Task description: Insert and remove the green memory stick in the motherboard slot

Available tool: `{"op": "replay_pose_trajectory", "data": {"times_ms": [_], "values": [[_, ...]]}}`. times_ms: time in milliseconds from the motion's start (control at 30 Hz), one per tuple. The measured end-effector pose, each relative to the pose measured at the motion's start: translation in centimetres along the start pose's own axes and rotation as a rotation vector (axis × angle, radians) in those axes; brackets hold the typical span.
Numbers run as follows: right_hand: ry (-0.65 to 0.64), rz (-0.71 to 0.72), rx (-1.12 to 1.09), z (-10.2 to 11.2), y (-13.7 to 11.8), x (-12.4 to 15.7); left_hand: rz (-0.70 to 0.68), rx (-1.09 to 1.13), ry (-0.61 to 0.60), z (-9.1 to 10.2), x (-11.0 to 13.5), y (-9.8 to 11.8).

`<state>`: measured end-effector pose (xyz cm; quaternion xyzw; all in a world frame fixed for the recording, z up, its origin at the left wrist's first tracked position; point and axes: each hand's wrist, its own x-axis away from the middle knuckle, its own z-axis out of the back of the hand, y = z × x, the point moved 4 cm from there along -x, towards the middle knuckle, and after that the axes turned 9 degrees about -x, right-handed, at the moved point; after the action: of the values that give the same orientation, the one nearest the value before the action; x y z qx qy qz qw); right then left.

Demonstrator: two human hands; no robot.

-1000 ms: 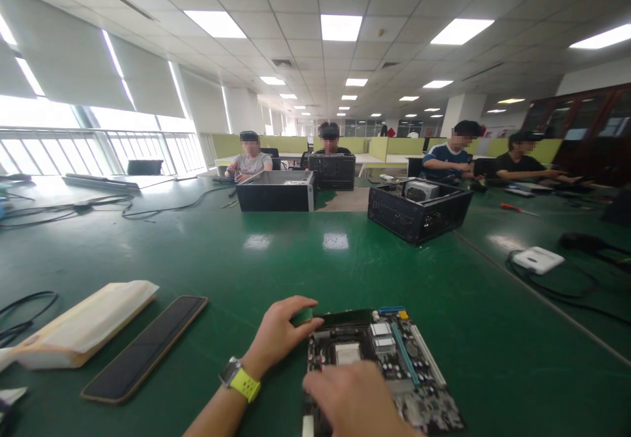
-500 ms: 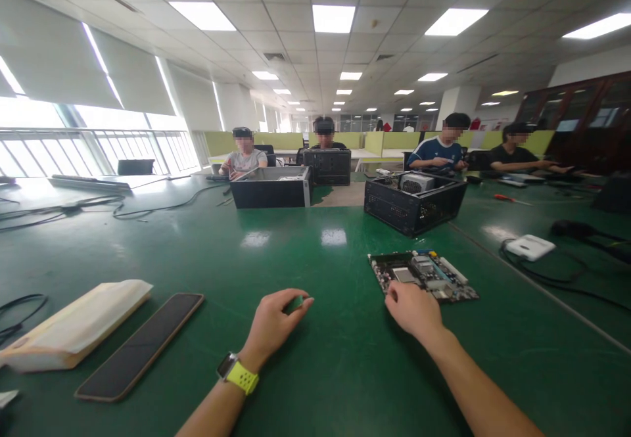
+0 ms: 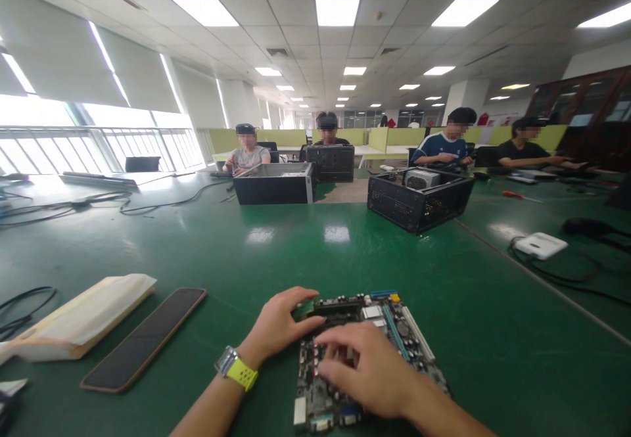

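A motherboard with slots, connectors and metal ports lies in front of me on the green table. My left hand, a watch with a yellow-green band on its wrist, is at the board's far left corner. Its thumb and fingers are apart, one on each side of that corner; I cannot tell how firmly they touch it. Over the board's middle is my right hand, fingers bent, with a gap between thumb and forefinger. It covers part of the board, and nothing shows in its grasp.
To the left lie a dark phone-like slab and a paper-wrapped package. Computer cases stand farther back. A white box with cables and a screwdriver are at right. Several people sit across the table.
The motherboard has come nearer and to the left, and its orientation has turned. My right hand has moved left and is now over its middle. My left hand has barely shifted.
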<state>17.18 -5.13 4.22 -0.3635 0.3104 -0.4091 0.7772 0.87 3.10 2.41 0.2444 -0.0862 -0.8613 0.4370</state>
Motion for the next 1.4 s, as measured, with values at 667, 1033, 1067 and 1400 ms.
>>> {"op": "replay_pose_trajectory", "data": {"times_ms": [667, 1033, 1067, 1400], "values": [[0.343, -0.099, 0.285, 5.0, 6.4, -1.5, -0.031, 0.091, 0.020, -0.1, -0.3, -0.3], [0.431, 0.029, 0.166, 5.2, 7.1, -1.9, -0.014, 0.090, 0.124, -0.2, -0.3, -0.6], [0.431, 0.030, 0.164, 5.2, 7.1, -1.9, -0.006, 0.086, 0.125, -0.3, -0.3, -0.6], [0.435, 0.041, 0.148, 5.3, 7.3, -1.9, 0.026, 0.074, 0.104, -0.1, -0.3, -0.4]]}}
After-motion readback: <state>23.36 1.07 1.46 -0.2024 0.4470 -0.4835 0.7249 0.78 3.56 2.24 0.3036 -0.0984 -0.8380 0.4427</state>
